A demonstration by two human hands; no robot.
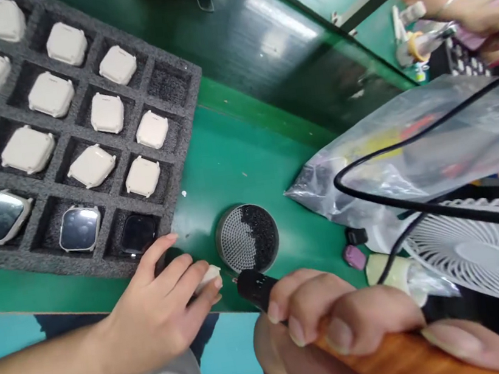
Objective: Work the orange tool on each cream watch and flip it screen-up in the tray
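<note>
Left hand (pixel 156 313) pinches a white case (pixel 209 275); right hand (pixel 351 327) grips an orange-handled screwdriver (pixel 254 287).

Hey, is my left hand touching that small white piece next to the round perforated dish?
Touching. The head view shows the left hand pinching the small white piece between thumb and fingertips.

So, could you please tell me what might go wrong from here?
1. The left hand pinches a small white part right next to the driver gripped in the right hand; a slip could jab the fingers.
2. The round dish lies just beyond both hands; a nudge might tip it.
3. The black cable nearby could snag.
</note>
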